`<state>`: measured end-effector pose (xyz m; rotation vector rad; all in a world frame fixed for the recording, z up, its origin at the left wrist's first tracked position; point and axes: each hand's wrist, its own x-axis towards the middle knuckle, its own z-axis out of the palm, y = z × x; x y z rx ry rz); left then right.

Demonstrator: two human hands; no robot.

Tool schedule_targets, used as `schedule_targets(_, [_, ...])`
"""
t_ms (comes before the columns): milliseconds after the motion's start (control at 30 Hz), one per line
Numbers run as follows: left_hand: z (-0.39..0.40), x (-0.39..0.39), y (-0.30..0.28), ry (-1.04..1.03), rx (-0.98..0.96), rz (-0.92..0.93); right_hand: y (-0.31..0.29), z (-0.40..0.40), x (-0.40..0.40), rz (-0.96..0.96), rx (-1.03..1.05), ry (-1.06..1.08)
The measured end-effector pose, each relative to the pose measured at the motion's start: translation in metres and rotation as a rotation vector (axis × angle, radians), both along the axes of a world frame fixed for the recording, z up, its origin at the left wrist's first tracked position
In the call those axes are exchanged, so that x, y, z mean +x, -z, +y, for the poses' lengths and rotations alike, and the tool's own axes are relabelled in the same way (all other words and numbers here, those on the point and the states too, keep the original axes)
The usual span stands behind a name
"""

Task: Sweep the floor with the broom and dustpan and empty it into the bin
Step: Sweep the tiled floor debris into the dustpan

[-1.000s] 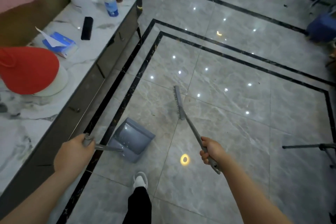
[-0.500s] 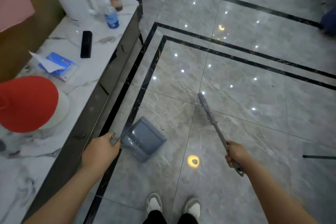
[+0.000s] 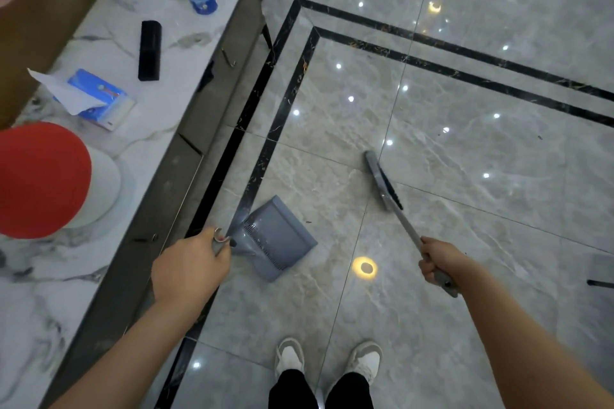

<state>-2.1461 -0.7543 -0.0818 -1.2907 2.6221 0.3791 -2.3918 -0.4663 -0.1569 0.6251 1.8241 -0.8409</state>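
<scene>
Left hand (image 3: 191, 264) is clenching the dustpan (image 3: 277, 237) handle, fingers wrapped, arm reaching forward and down; pan is sitting on the floor (image 3: 465, 149) just beside the table (image 3: 159, 109) base, mouth facing right, likely so debris can be pushed in. Right hand (image 3: 438, 261) is gripping the broom (image 3: 382, 184) handle near its end, arm extended, head angled down toward the tiles right of the pan (floor contact unclear). Bin not in view.
</scene>
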Motion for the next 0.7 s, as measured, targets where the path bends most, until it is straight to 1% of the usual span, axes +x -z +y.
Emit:
schedule_targets(133, [0.004,-0.006,0.0,-0.005,-0.001,0.01,-0.006,-0.009,0.019,-0.084,-0.024,-0.101])
schedule_targets(300, [0.002,-0.007,-0.001,-0.002,-0.013,-0.001,-0.032,-0.013,0.029,-0.229,-0.09,-0.199])
schedule_targets(367, [0.003,-0.005,-0.001,-0.009,-0.016,0.004,-0.044,-0.011,0.027,-0.256,-0.115,-0.224])
schedule_targets(433, [0.003,-0.003,-0.001,-0.013,-0.013,0.015,-0.055,-0.01,0.023,-0.235,-0.11,-0.262])
schedule_targets(500, [0.003,-0.003,0.0,-0.009,-0.014,0.019,-0.061,-0.011,0.018,-0.165,-0.095,-0.278])
schedule_targets(600, [0.002,-0.002,0.001,-0.001,-0.024,0.022,-0.057,-0.02,0.017,-0.082,-0.065,-0.302])
schedule_targets(700, [0.001,-0.002,0.002,0.0,-0.035,0.024,-0.042,-0.035,0.032,-0.115,-0.06,-0.338])
